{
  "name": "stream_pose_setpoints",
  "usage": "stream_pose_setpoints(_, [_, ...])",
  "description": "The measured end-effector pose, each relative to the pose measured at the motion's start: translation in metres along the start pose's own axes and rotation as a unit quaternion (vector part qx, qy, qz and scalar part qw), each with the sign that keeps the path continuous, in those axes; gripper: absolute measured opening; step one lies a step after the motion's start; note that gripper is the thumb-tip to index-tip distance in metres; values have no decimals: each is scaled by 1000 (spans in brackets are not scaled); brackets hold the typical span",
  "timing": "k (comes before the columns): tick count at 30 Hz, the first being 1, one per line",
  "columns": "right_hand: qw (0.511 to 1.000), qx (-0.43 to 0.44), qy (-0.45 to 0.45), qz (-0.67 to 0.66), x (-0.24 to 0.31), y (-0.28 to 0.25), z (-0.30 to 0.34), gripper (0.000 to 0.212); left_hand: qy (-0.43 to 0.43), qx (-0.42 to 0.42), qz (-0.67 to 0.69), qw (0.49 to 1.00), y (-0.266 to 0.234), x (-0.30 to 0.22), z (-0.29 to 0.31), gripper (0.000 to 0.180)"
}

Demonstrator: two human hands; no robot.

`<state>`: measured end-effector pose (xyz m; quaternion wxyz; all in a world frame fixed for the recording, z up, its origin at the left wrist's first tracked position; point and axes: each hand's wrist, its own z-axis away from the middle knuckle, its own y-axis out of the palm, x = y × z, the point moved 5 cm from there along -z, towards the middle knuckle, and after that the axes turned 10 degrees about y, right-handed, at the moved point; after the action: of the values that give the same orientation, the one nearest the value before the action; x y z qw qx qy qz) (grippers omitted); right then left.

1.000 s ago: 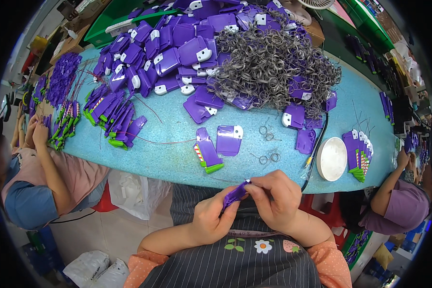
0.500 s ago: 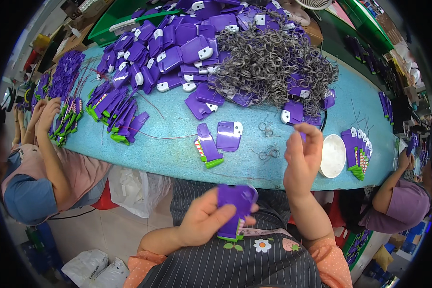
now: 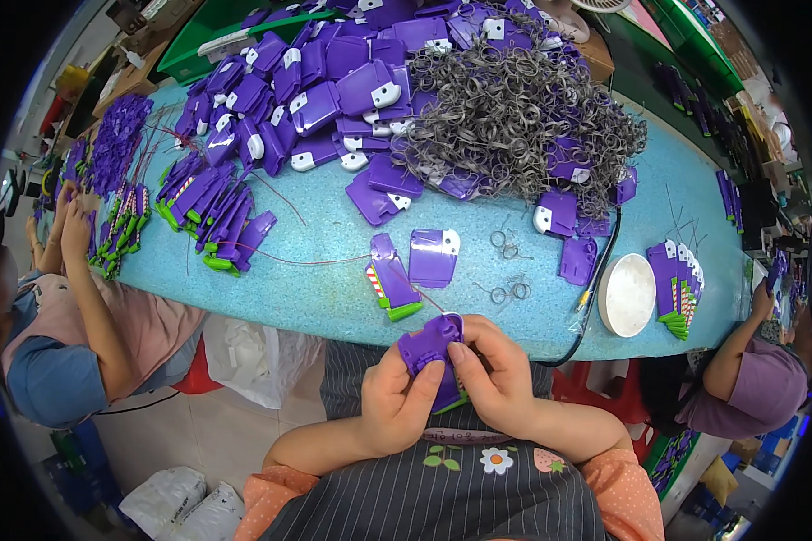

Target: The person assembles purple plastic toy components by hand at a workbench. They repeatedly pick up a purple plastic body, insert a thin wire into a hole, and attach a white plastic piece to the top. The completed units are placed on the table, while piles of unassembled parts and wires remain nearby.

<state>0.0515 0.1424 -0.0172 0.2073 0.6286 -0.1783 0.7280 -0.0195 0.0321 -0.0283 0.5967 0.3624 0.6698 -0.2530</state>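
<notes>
Both hands are together in front of my apron, thumbs pressed on a purple plastic casing [image 3: 431,341] with moulded details on its upper face. My left hand [image 3: 397,401] grips its left side, and my right hand [image 3: 498,383] pinches its right edge near the top. A bit of green shows at its lower end; my fingers hide much of the rest. Just beyond on the table lie a purple piece [image 3: 390,270] with a green end and striped edge, and a flat purple cover [image 3: 433,257] with a white corner. To their right are a few loose wire springs [image 3: 508,290].
A tangled heap of grey springs [image 3: 528,117] and a pile of purple covers [image 3: 343,86] fill the far side. A white bowl [image 3: 627,296], a black cable [image 3: 594,311] and fanned assembled pieces [image 3: 675,284] are at right. More green-ended pieces [image 3: 216,216] lie left. Co-workers sit on both sides.
My right hand has come down from over the table, left of the bowl, and joined my left on the casing. The casing has been raised slightly toward the table edge.
</notes>
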Motion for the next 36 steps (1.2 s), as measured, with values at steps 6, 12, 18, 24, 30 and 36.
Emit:
stream_pose_setpoints(6, [981, 99, 141, -93, -11, -6, -3, 15, -50, 34, 176, 983, 8, 3, -2, 35])
stream_pose_setpoints(12, [864, -132, -131, 467, 38, -70, -57, 17, -94, 21, 215, 972, 6, -4, -9, 32])
stream_pose_setpoints(18, [859, -129, -107, 484, 36, -80, -59, 15, -95, 41, 227, 968, 8, -4, 0, 33])
stream_pose_setpoints(24, [933, -166, 18, 318, 21, -113, -43, 8, -121, 46, 244, 961, 12, 6, -5, 33])
stream_pose_setpoints(30, [969, -202, 96, 103, 10, -135, -18, 12, -133, 42, 258, 956, 14, 16, -13, 34])
stream_pose_setpoints(36, [985, -39, 131, -103, 20, -107, -8, 10, -244, 46, 407, 879, 36, 18, -46, 37])
